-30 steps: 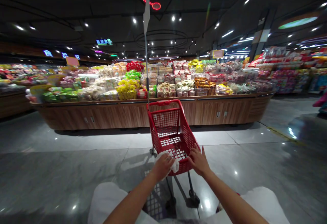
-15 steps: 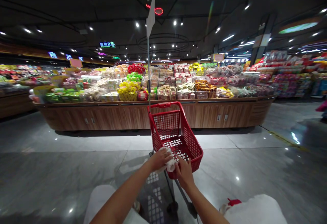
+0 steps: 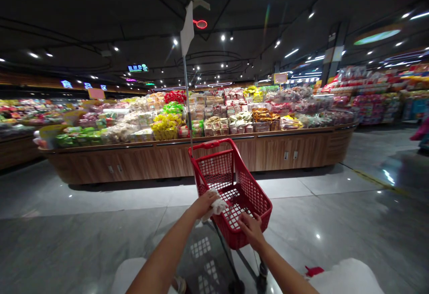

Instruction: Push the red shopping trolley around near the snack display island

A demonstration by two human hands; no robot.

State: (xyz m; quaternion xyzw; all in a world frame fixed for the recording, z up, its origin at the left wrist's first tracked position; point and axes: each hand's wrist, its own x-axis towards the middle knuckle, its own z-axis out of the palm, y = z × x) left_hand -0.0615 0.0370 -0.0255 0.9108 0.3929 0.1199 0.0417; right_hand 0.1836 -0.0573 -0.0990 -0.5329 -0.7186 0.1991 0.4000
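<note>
A red plastic shopping cart (image 3: 253, 191) with a lattice basket stands right in front of me. My left hand (image 3: 203, 205) is closed on a crumpled white cloth (image 3: 217, 204), pressing it against the basket's left rim. The cloth hangs partly over the outside of that rim. At the near end of the basket, my right hand (image 3: 252, 230) has its fingers curled on the rim, gripping the cart. Some of those fingertips are hidden. A thin pole with a white card (image 3: 187, 29) rises at the cart's left far corner.
Behind the cart runs a long wood-panelled display counter (image 3: 134, 164) heaped with packaged snacks. Stacked goods (image 3: 372, 97) fill the right side. Grey tiled floor (image 3: 100, 227) surrounds the cart. A small red object (image 3: 314, 270) lies by my white-clad leg at lower right.
The basket's near end has swung slightly right and closer. My left hand with the cloth has slid a little left and forward along the rim. My right hand has moved right, away from the cloth.
</note>
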